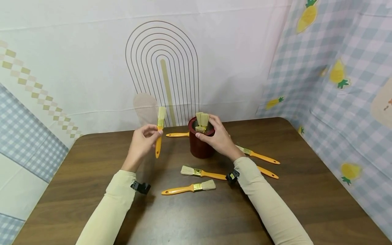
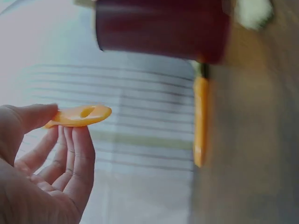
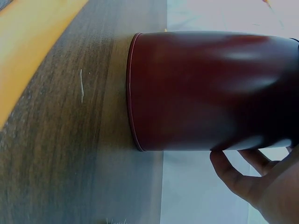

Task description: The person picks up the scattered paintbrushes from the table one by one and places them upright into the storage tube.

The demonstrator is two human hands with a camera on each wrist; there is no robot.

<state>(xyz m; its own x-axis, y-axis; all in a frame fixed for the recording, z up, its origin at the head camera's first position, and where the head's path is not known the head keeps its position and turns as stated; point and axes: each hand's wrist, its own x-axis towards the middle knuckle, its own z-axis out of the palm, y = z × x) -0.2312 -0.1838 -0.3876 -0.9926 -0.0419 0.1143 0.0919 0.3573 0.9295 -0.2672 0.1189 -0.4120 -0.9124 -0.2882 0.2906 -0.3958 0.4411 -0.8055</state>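
My left hand (image 1: 143,139) pinches a paintbrush (image 1: 158,146) by its orange handle between thumb and fingers, upright with the pale bristles on top. In the left wrist view the handle's end with its hole (image 2: 96,113) sticks out past the fingertips. To the right stands a dark red round cup (image 1: 199,146) on the table, with paintbrushes (image 1: 202,119) in it, bristles up. My right hand (image 1: 221,137) grips this cup near its rim, thumb at the front and fingers round the right side. In the right wrist view those fingers (image 3: 233,175) lie against the cup's wall.
In front of the cup two paintbrushes lie on the wooden table, one farther (image 1: 211,174) and one nearer (image 1: 180,190). Two more, an upper (image 1: 263,157) and a lower (image 1: 268,172), lie by the right forearm. Another handle (image 1: 177,135) shows left of the cup. A cloth-covered wall (image 1: 232,68) rises behind.
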